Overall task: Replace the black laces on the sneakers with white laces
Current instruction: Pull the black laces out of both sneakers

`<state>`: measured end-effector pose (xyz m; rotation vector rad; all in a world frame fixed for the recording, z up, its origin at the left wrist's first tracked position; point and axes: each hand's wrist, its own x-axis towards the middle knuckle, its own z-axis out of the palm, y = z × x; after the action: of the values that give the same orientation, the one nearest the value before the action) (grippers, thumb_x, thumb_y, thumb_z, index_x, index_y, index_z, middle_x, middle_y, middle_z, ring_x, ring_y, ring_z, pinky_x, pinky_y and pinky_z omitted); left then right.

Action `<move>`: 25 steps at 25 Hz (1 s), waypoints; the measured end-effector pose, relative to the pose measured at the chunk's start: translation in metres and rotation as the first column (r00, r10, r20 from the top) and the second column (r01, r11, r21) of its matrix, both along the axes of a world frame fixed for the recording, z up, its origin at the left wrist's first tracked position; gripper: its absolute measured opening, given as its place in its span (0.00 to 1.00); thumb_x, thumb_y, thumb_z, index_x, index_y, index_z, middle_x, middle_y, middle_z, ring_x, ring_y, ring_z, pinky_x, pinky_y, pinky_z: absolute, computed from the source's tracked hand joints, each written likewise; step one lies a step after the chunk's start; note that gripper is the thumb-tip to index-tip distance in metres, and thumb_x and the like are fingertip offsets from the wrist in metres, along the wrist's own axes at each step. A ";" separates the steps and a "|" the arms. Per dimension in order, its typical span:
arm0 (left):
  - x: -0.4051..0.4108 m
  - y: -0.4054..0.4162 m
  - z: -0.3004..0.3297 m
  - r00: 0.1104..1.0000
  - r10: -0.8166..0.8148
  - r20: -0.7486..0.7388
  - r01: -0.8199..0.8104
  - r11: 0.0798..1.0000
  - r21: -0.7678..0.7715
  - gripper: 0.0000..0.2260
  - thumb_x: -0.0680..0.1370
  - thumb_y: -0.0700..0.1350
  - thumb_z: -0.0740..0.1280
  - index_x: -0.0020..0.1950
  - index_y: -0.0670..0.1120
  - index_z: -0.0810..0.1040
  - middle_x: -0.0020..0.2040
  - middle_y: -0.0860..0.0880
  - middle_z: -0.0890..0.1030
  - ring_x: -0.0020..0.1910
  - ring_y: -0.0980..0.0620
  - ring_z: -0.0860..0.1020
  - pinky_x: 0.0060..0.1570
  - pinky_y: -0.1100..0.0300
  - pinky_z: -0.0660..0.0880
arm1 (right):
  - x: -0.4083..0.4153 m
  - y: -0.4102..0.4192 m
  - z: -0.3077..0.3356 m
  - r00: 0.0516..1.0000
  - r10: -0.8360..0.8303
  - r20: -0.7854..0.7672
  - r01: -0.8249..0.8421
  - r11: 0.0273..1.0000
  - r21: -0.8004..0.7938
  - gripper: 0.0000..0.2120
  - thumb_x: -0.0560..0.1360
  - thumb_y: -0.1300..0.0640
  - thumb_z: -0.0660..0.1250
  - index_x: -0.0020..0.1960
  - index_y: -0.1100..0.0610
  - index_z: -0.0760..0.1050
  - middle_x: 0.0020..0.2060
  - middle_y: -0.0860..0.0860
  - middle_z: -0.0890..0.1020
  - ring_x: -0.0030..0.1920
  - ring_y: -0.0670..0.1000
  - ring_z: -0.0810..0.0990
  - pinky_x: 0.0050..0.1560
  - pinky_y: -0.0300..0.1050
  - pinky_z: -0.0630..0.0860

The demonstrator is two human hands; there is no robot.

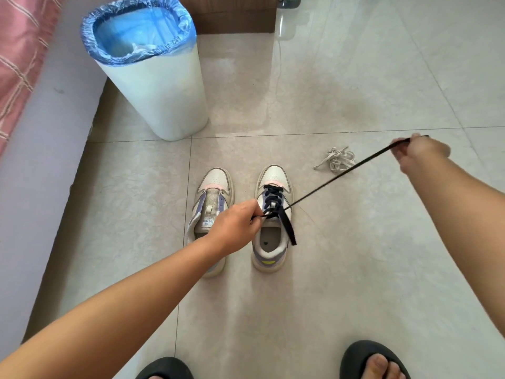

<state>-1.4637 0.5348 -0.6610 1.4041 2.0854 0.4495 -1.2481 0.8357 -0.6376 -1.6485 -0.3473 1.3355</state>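
1. On the tiled floor (341, 269), two sneakers are set side by side, toes pointing away from the camera.
2. No lace is seen in the left sneaker (211, 206); its tongue and eyelets are exposed.
3. The right sneaker (273, 214) is threaded with a black lace (274, 199), crossed over the lower eyelets.
4. One end of the black lace is pinched in the left hand (235, 224), fingers curled round it just beside the upper eyelets.
5. A long strand of the same lace is drawn taut up and to the right, where it is gripped by the clenched fingers of the right hand (420, 151), held well apart from the shoe.
6. A short loose end is seen draped over the collar of the right sneaker.
7. The white laces (338, 160) are shown in a tangled bundle on the floor, to the right of the sneakers and beneath the taut strand.
8. A white bin (161, 97), lined with a blue bag (136, 28), is placed beyond the sneakers.
9. Two dark slippers (374, 359) worn on the feet are visible at the lower edge.
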 end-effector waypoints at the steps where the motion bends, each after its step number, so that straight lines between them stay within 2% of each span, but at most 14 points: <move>1: 0.001 0.000 0.000 0.996 0.049 0.071 -0.049 0.999 0.006 0.04 0.78 0.42 0.61 0.49 0.45 0.75 0.45 0.49 0.79 0.46 0.49 0.76 0.46 0.54 0.71 | 0.004 0.004 0.002 0.999 0.051 0.000 -0.051 0.999 -0.009 0.08 0.80 0.66 0.55 0.51 0.63 0.73 0.40 0.57 0.78 0.25 0.52 0.76 0.23 0.41 0.75; 2: 0.001 0.001 -0.001 0.981 0.112 0.156 -0.114 0.993 0.005 0.03 0.78 0.42 0.62 0.48 0.45 0.75 0.44 0.49 0.79 0.45 0.49 0.76 0.46 0.54 0.72 | 0.002 -0.001 0.005 0.975 0.210 0.066 -0.209 0.978 -0.023 0.06 0.80 0.65 0.57 0.53 0.64 0.72 0.42 0.58 0.77 0.30 0.53 0.79 0.27 0.42 0.77; 3: 0.000 0.002 -0.002 0.955 0.177 0.239 -0.181 0.984 -0.005 0.03 0.78 0.42 0.63 0.47 0.46 0.75 0.43 0.48 0.80 0.44 0.49 0.77 0.46 0.55 0.72 | -0.002 -0.014 0.002 0.870 0.462 0.172 -0.457 0.887 -0.070 0.07 0.79 0.65 0.59 0.57 0.65 0.71 0.46 0.60 0.77 0.39 0.55 0.81 0.35 0.45 0.79; 4: 0.000 0.004 -0.003 0.922 0.232 0.308 -0.238 0.971 -0.019 0.03 0.78 0.42 0.63 0.45 0.47 0.75 0.44 0.48 0.81 0.45 0.50 0.78 0.46 0.56 0.73 | -0.009 -0.034 -0.002 0.655 0.696 0.295 -0.688 0.710 -0.150 0.13 0.78 0.64 0.62 0.62 0.65 0.68 0.51 0.62 0.76 0.48 0.57 0.80 0.44 0.49 0.79; 5: 0.000 0.006 -0.003 0.892 0.272 0.360 -0.278 0.960 -0.035 0.04 0.78 0.43 0.64 0.43 0.49 0.74 0.44 0.49 0.82 0.45 0.50 0.79 0.47 0.56 0.74 | -0.017 -0.059 -0.010 0.377 0.839 0.392 -0.835 0.491 -0.248 0.21 0.77 0.63 0.64 0.68 0.63 0.64 0.56 0.61 0.75 0.53 0.57 0.77 0.51 0.51 0.76; 7: -0.001 0.010 -0.002 0.863 0.297 0.409 -0.300 0.952 -0.059 0.06 0.79 0.44 0.63 0.42 0.51 0.73 0.44 0.49 0.82 0.46 0.49 0.81 0.48 0.52 0.76 | -0.033 -0.119 -0.024 -0.118 0.870 0.479 -0.932 0.069 -0.355 0.32 0.75 0.58 0.68 0.74 0.58 0.57 0.67 0.58 0.69 0.64 0.55 0.70 0.63 0.48 0.69; 8: 0.000 0.012 0.000 0.874 0.279 0.398 -0.280 0.958 -0.057 0.05 0.79 0.45 0.63 0.43 0.50 0.74 0.44 0.49 0.82 0.45 0.49 0.80 0.46 0.53 0.76 | -0.041 -0.146 -0.029 -0.264 0.821 0.506 -0.933 -0.085 -0.349 0.38 0.73 0.55 0.70 0.76 0.55 0.53 0.72 0.56 0.62 0.71 0.53 0.63 0.69 0.47 0.63; 9: 0.001 0.014 0.004 0.895 0.245 0.373 -0.248 0.968 -0.041 0.04 0.79 0.45 0.63 0.44 0.49 0.74 0.42 0.50 0.81 0.43 0.51 0.78 0.44 0.57 0.74 | -0.049 -0.167 -0.033 -0.329 0.784 0.527 -0.929 -0.169 -0.329 0.43 0.71 0.51 0.72 0.77 0.51 0.49 0.75 0.53 0.56 0.74 0.52 0.55 0.73 0.46 0.56; 11: 0.004 0.022 0.015 0.928 0.156 0.337 -0.171 0.985 0.017 0.03 0.79 0.44 0.63 0.46 0.48 0.75 0.37 0.54 0.77 0.37 0.56 0.74 0.39 0.63 0.69 | -0.062 -0.189 -0.041 -0.315 0.759 0.570 -0.941 -0.172 -0.291 0.52 0.67 0.47 0.75 0.77 0.47 0.43 0.75 0.51 0.49 0.75 0.51 0.48 0.74 0.46 0.51; 13: 0.008 0.031 0.029 0.933 0.097 0.347 -0.127 0.990 0.065 0.04 0.79 0.41 0.63 0.44 0.48 0.75 0.36 0.54 0.77 0.36 0.56 0.74 0.39 0.64 0.70 | -0.074 -0.188 -0.053 -0.171 0.820 0.547 -0.970 -0.043 -0.239 0.56 0.63 0.46 0.77 0.77 0.47 0.41 0.74 0.52 0.52 0.74 0.52 0.52 0.74 0.46 0.53; 15: 0.005 0.041 0.046 0.879 0.129 0.458 -0.192 0.977 0.092 0.08 0.79 0.38 0.62 0.41 0.47 0.73 0.36 0.50 0.78 0.36 0.53 0.77 0.37 0.62 0.76 | -0.079 -0.187 -0.061 0.005 0.899 0.438 -0.980 0.092 -0.178 0.58 0.58 0.44 0.76 0.77 0.48 0.43 0.73 0.53 0.59 0.73 0.52 0.59 0.73 0.51 0.60; 17: -0.004 0.052 0.067 0.721 0.214 0.659 -0.363 0.927 0.096 0.09 0.80 0.36 0.60 0.41 0.45 0.72 0.37 0.46 0.78 0.33 0.53 0.79 0.34 0.61 0.78 | -0.073 -0.187 -0.068 0.063 0.905 0.421 -0.975 0.147 -0.169 0.49 0.62 0.51 0.72 0.76 0.50 0.49 0.71 0.54 0.63 0.71 0.53 0.64 0.71 0.49 0.63; 20: -0.033 0.070 0.102 0.469 0.254 0.846 -0.612 0.784 0.105 0.08 0.81 0.36 0.59 0.42 0.42 0.72 0.38 0.44 0.79 0.28 0.55 0.79 0.33 0.61 0.80 | -0.055 -0.193 -0.070 0.012 0.900 0.435 -0.971 0.114 -0.208 0.33 0.72 0.65 0.62 0.74 0.52 0.57 0.70 0.54 0.63 0.69 0.52 0.65 0.66 0.41 0.63; 25: -0.089 0.094 0.160 0.051 -0.016 0.999 -0.917 0.396 0.053 0.10 0.82 0.38 0.57 0.41 0.42 0.72 0.24 0.50 0.75 0.22 0.57 0.72 0.27 0.65 0.74 | -0.045 -0.196 -0.069 0.051 0.905 0.422 -0.964 0.155 -0.216 0.30 0.73 0.66 0.61 0.73 0.51 0.59 0.70 0.53 0.64 0.66 0.53 0.68 0.65 0.43 0.67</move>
<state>-1.5522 0.6284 -0.5013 0.1146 1.1174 2.1457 -1.2930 0.6394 -0.7063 -1.5558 -2.1551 1.6800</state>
